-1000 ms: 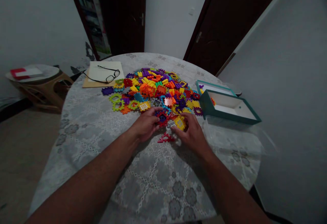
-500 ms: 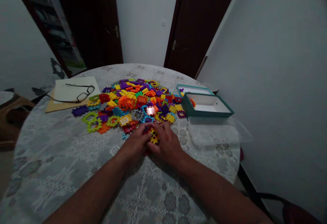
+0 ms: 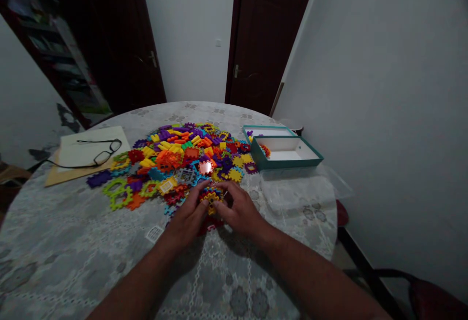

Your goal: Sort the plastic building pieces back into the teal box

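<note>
Between my hands is a yellow toothed plastic building piece (image 3: 211,203), with blue and red parts showing behind it. My left hand (image 3: 188,217) grips its left side, thumb against the yellow face. On the other side, my right hand (image 3: 237,208) holds it with thumb and curled fingers. Under the hands lies a dark red piece (image 3: 211,226) on the tablecloth. Just beyond the fingertips spreads a heap of colourful interlocking building pieces (image 3: 171,159), with plates, rings and short tubes mixed together. How the held parts join is too small to make out.
To the right stand a green-rimmed box (image 3: 288,164) and its lid (image 3: 268,129), with a clear plastic tray (image 3: 292,196) in front. Glasses (image 3: 104,157) rest on papers (image 3: 89,140) at the left. A small printed card (image 3: 154,234) lies near my left wrist.
The view has shifted slightly right and up. My hands have turned the held piece, so its yellow face shows more between the thumbs, and the fingers are a little farther apart.
</note>
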Demonstrator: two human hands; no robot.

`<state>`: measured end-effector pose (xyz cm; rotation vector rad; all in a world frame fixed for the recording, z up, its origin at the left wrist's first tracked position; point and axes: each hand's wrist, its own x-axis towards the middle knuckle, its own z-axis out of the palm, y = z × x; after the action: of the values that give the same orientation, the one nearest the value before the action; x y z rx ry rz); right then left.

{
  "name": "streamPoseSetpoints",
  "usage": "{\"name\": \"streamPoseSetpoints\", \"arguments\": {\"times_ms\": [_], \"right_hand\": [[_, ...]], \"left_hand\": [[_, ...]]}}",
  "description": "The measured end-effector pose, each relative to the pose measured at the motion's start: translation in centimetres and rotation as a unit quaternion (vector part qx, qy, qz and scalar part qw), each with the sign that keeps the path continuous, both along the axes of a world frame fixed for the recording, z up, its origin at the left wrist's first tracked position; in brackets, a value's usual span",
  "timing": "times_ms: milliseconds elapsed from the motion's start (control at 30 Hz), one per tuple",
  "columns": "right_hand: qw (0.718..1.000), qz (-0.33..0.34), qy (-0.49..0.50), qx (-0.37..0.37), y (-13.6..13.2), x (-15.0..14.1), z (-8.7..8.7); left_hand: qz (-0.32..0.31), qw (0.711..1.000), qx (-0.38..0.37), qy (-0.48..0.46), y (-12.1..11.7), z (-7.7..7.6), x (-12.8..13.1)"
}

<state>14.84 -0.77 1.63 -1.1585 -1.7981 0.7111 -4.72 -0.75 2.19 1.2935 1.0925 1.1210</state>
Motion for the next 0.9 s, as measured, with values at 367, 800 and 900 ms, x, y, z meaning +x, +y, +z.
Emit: {"name": "streamPoseSetpoints", "arguments": {"times_ms": [367,800,900], "right_hand": [[0.992,0.009,0.073,-0.103,-0.1,0.1,1.1],[0.849,-0.340,-0.375,-0.154,14.5,19.4,12.1],[0.840,-0.325,-0.362,-0.238,17.7,20.6,10.0]], "left_hand": [[-0.016,0.999,-0.016,-0.031,0.1,-0.2,0.3],[0.038,0.994,0.024,0.102,0.3,0.3,-0.8],[0.025,0.989,0.040,0.141,0.3,0.1,-0.9]]}}
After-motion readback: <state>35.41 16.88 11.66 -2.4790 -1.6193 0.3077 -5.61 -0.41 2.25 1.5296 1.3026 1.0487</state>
